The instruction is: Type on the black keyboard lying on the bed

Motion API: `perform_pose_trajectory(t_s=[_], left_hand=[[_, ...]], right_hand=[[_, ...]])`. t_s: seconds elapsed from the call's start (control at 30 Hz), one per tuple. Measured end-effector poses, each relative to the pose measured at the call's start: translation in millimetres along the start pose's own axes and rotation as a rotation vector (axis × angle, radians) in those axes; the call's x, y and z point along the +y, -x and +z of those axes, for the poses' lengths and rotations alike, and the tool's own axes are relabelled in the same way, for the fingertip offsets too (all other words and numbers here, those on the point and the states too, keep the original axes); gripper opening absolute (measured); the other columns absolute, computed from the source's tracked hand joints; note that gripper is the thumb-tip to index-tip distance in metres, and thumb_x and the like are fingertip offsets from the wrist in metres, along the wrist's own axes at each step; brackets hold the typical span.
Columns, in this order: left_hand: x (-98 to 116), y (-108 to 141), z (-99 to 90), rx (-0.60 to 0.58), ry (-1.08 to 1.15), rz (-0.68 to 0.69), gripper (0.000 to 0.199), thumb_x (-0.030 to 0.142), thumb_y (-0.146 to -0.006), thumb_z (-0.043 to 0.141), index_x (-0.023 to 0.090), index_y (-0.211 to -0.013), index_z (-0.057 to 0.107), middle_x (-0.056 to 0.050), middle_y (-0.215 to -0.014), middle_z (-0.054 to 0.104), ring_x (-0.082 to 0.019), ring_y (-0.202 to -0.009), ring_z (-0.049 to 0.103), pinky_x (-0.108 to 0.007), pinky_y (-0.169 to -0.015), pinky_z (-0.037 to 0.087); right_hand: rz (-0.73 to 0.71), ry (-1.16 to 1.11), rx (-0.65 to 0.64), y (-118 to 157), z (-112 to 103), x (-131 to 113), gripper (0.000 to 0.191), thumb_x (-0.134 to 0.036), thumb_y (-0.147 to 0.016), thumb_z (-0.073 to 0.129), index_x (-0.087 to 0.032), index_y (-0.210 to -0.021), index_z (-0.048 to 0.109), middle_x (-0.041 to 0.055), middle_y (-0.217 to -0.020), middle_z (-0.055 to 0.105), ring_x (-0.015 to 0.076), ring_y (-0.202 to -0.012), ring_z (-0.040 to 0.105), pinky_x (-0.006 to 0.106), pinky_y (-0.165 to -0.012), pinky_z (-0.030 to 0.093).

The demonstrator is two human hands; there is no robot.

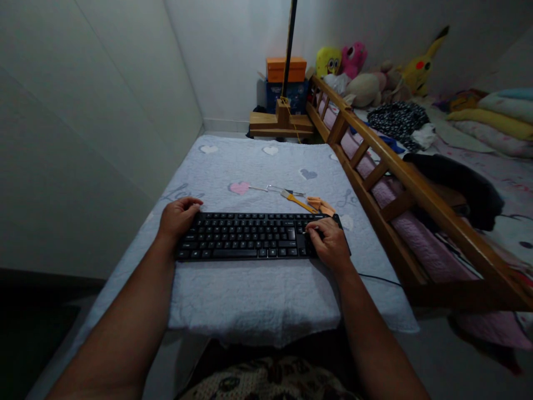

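Observation:
A black keyboard [241, 236] lies flat on the cloth-covered table. My left hand [178, 219] holds its left end, thumb and fingers curled at the upper left corner. Over the keys near the right end, my right hand [327, 238] is closed in a pinch. A small white tip, like that of a cotton swab [305, 232], pokes out from its fingers; the rest is hidden. Behind the keyboard lie a flat brush [297, 201] with a yellow-orange handle, a thin wire tool [285, 190], a pale thin stick [258, 189] and a crumpled orange cloth [320, 205].
The table wears a pale quilted cover [250, 294] with heart prints. A cable [381, 279] runs off to the right. A wooden bed rail [375, 150] borders the right side, with plush toys and bedding beyond. Boxes [286, 70] and a wooden stand [281, 125] are at the back.

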State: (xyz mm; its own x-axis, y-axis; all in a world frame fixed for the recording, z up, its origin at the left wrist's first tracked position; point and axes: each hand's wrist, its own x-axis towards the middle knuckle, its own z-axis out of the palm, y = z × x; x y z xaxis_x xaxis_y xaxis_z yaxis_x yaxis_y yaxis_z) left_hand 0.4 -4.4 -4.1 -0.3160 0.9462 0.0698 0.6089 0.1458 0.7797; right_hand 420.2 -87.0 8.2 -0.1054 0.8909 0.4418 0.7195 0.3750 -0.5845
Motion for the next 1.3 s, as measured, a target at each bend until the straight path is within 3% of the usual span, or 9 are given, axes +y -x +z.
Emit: perform_pose_trajectory(t_s=[0.63, 1.3], left_hand=[[0.2, 0.5, -0.6, 0.004, 0.003, -0.014, 0.032, 0.042, -0.067, 0.063, 0.021, -0.087, 0.076, -0.003, -0.077, 0.07, -0.022, -0.073, 0.061, -0.033, -0.072, 0.046], [-2.9, -0.7, 0.8, -0.003, -0.002, -0.002, 0.036, 0.043, -0.068, 0.063, 0.02, -0.091, 0.078, -0.002, -0.074, 0.068, -0.021, -0.07, 0.058, -0.031, -0.067, 0.044]], right_hand=[[-0.037, -0.049, -0.046, -1.5, 5.6, -6.4, 0.019, -0.024, -0.096, 0.058, -0.026, -0.09, 0.076, 0.0069, -0.087, 0.076, 0.0265, -0.091, 0.067, 0.043, -0.088, 0.051], [-0.052, -0.054, -0.001, -0.1, 5.5, -1.8, 0.017, -0.019, -0.094, 0.058, -0.025, -0.087, 0.072, 0.0056, -0.087, 0.075, 0.0263, -0.092, 0.065, 0.043, -0.088, 0.048]])
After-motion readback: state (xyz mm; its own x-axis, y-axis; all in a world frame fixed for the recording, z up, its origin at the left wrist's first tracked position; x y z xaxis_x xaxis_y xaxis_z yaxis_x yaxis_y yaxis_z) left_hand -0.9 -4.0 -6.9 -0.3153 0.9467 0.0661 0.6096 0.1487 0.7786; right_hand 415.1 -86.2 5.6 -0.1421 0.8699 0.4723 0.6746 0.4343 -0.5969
